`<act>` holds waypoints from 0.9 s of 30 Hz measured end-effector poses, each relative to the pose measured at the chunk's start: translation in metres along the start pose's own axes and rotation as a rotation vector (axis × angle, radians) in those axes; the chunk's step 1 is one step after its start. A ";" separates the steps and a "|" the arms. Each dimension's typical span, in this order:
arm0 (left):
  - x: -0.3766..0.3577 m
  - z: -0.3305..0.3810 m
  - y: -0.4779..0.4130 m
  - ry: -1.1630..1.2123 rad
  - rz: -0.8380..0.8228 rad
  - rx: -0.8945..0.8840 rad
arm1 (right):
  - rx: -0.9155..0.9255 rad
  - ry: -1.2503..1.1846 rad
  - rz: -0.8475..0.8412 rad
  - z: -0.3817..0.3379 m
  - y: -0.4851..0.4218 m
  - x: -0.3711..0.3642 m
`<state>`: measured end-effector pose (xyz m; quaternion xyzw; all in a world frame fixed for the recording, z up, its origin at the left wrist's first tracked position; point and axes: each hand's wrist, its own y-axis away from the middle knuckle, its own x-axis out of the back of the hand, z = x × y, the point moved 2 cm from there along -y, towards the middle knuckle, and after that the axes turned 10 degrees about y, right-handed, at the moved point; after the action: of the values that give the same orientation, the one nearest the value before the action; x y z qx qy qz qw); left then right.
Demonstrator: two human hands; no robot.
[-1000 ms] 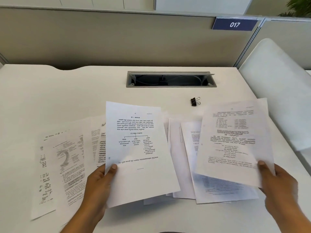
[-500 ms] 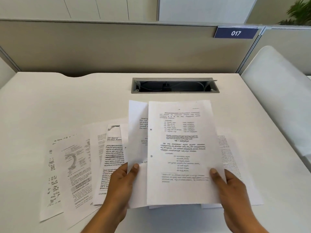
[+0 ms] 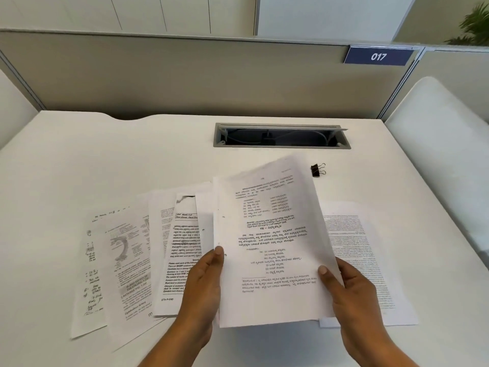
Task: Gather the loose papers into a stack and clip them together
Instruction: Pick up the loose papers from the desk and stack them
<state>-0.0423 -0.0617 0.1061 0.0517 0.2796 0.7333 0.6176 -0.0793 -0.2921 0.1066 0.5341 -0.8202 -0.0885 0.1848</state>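
Over the middle of the white desk (image 3: 105,160) — both hands raised, a small bundle of held sheets (image 3: 270,234) between them. On the bundle's left edge the left hand (image 3: 203,284) grasps it: thumb on the front face, fingers out of sight behind. At the lower right edge the right hand (image 3: 352,292) grasps it the same way, thumb tip pressed on the printed face. Bundle tilted, its top leaning right. Its left edges are not flush; a second sheet shows as a strip beside the top one. Top sheet carries printed text in short blocks and lists.

Flat on the desk left of the bundle lie the loose papers (image 3: 124,260), fanned and overlapping — farthest left a sheet with handwriting, next one with a curved diagram, then printed pages partly tucked under the bundle and the left hand. To the right lies one dense text page (image 3: 365,260), its left part hidden by the bundle and the right hand.

Just beyond the bundle's top right corner sits a black binder clip (image 3: 318,170) with wire handles, on the desk, apart from every sheet, between the papers and the cable hatch (image 3: 280,136). Hatch lid is propped open, cables visible inside.

Behind the desk stands a grey partition (image 3: 185,75) with a blue number plate (image 3: 378,56) reading 017. Leaves of a plant (image 3: 476,25) show at the top right corner.
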 end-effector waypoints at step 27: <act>0.014 0.004 -0.012 0.001 0.102 -0.118 | -0.049 0.677 0.072 0.013 -0.046 0.061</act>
<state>-0.0337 -0.0457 0.1004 0.0293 0.2333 0.7791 0.5811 -0.0675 -0.3676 0.0918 0.4993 -0.7282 0.0807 0.4624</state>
